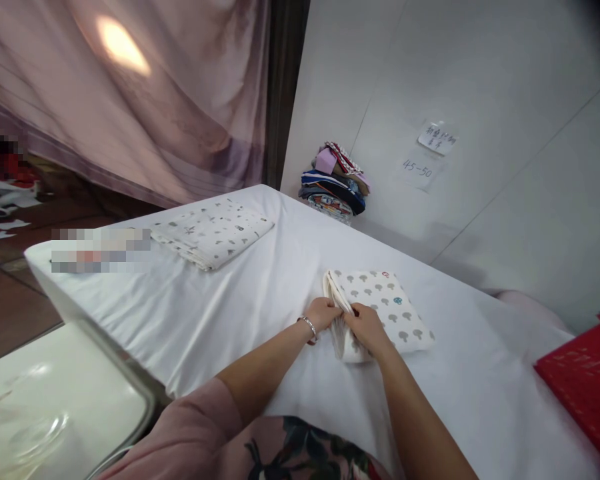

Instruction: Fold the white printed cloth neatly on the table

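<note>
A folded white cloth [387, 303] with grey mushroom-like prints lies on the white-covered table [260, 313] in front of me. My left hand [323, 313] pinches the layered left edge of this cloth, a bracelet on its wrist. Close beside it, my right hand [369, 328] grips the same edge, its fingertips near those of the left. Some fingertips are hidden in the layers. Farther left on the table rests a second folded white cloth [217, 230] with small grey prints, touched by neither hand.
Folded clothes [334, 180] are stacked beyond the far edge, against the grey wall [380, 80] with paper notes. A red container [583, 380] stands at the right. At lower left is a pale surface [80, 393] with clear plastic. A pink curtain [180, 87] hangs behind.
</note>
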`<action>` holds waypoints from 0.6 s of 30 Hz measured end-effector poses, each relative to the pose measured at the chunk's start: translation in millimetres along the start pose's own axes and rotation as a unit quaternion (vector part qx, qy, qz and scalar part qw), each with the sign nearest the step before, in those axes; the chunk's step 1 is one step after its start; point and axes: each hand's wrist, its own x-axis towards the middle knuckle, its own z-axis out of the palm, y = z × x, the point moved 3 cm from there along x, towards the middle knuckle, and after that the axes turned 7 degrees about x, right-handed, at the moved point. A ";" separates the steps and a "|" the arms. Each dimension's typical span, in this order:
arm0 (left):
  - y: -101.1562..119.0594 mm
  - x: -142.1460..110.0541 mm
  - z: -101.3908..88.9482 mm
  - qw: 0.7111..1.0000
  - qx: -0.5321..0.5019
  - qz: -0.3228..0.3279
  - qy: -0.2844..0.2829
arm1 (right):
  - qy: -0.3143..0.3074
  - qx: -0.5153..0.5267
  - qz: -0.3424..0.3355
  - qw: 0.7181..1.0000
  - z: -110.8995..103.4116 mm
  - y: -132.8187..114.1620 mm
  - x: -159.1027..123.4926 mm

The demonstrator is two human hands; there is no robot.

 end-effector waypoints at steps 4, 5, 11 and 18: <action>-2.4 1.6 0.9 1.000 0.015 -0.009 -0.009 | 0.015 0.066 0.012 0.998 0.4 8.2 -0.1; -2.6 1.9 1.4 1.000 0.018 -0.011 -0.012 | 0.021 0.079 0.015 0.997 1.0 10.6 -0.1; -1.5 2.7 3.5 0.999 0.042 -0.018 -0.006 | 0.014 0.114 0.019 0.993 3.6 15.7 -0.1; 2.0 0.5 -2.5 0.997 0.062 -0.007 0.040 | 0.050 0.086 0.020 0.995 2.4 16.2 -2.0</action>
